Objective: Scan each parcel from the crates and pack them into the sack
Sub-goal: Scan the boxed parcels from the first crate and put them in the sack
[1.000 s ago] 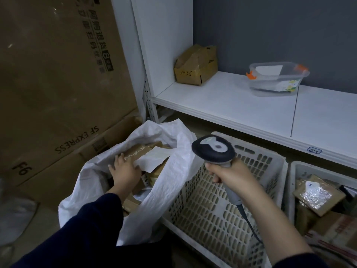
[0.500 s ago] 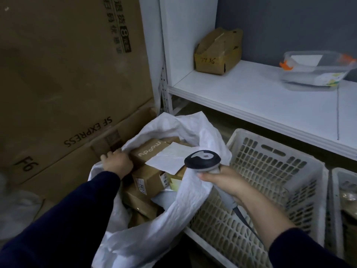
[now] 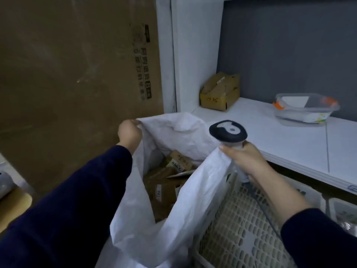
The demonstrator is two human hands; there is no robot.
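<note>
My left hand (image 3: 129,132) and right hand (image 3: 243,158), which also grips the scanner (image 3: 228,132), pinch the sack (image 3: 195,190) rim at mid-frame; parcels (image 3: 164,182) fill it and the crate (image 3: 237,229) at lower right looks empty, so I judge packing nearly done.

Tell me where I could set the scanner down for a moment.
The white shelf is bare between the small cardboard box and the clear plastic tub. The near crate also looks empty. The sack is crowded with parcels, and both hands grip its rim.

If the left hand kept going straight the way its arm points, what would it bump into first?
Probably the big cardboard box standing behind the sack. The left hand grips the sack's rim; depth is unclear.
</note>
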